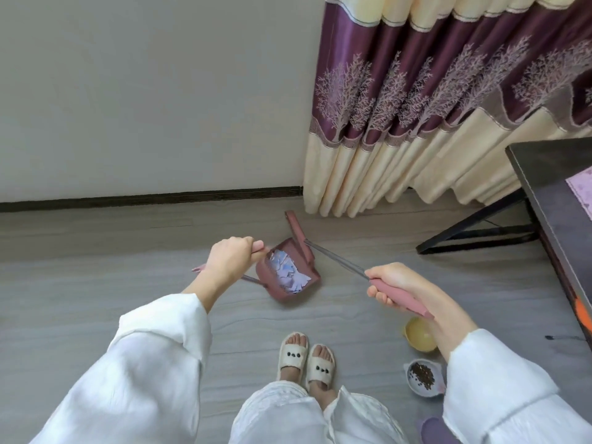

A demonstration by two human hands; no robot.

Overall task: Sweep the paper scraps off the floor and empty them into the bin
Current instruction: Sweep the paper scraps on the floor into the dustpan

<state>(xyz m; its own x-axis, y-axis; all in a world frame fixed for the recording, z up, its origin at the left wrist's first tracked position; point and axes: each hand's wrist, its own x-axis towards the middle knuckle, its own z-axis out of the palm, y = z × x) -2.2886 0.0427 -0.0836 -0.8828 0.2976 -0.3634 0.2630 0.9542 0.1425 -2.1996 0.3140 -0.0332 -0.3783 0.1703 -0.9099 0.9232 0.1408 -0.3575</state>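
A dusky pink dustpan [282, 291] hangs just above the grey floor in the middle of the view, holding a heap of white and pale blue paper scraps [288, 273]. My left hand [229, 259] grips the top of the dustpan's long handle. My right hand [392, 288] grips the pink grip of a broom handle [336, 259] whose metal shaft runs up-left to the broom head [298, 230] behind the dustpan. No bin is in view.
A purple and cream curtain [432, 123] hangs at the back right beside a bare wall. A dark table [551, 200] with black legs stands at the right. A yellow bowl [419, 338] and a small dish of dark seeds [423, 378] sit on the floor near my slippered feet.
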